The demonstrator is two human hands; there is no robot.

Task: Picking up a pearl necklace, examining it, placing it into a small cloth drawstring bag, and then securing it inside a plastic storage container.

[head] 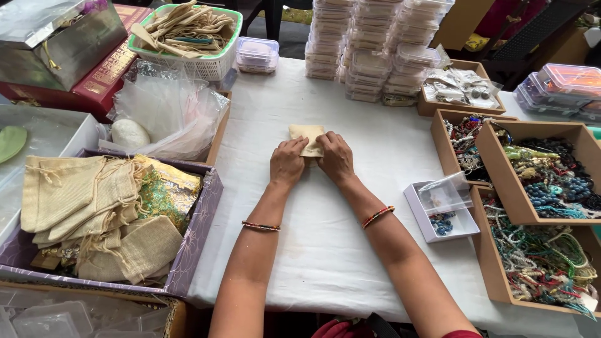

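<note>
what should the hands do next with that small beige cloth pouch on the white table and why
Probably lift the small beige cloth pouch: the left hand and right hand both press its near end flat on the white tablecloth, so it looks smoothed.

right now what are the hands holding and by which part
Both hands, left hand and right hand, press a small beige cloth pouch against the white tablecloth, fingers on its lower end.
</note>
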